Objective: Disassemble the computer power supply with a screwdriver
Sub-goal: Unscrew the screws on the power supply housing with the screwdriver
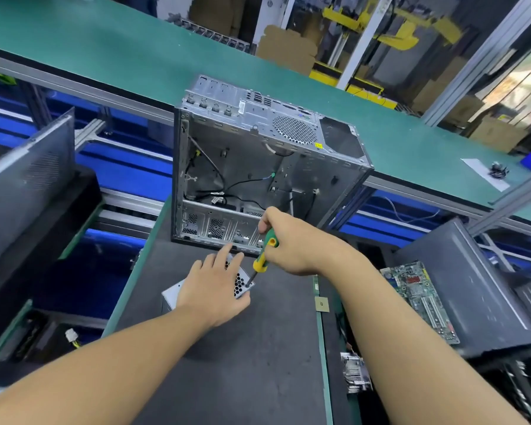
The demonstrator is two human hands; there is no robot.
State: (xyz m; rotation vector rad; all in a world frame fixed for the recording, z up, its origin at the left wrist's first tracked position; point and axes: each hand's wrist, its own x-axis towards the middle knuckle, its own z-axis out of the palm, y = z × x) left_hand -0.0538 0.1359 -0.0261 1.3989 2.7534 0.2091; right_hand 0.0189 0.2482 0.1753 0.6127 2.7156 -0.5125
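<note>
Bright even light; wide-angle bending, edges blurred.

We are not finding any text that we can read with certainty. We are seeing a small yellow sticker [319, 145] on the back panel of the open computer case [227, 167], just beside the round fan grille [295, 130], but its print is too small. A white label [242, 106] on the same panel is also staying unreadable. A tan tag [321, 303] at the right edge of the dark mat [258, 363] is carrying a small dark mark that we are not able to make out. The circuit board [420, 302] is showing a red patch, blurred.
</note>
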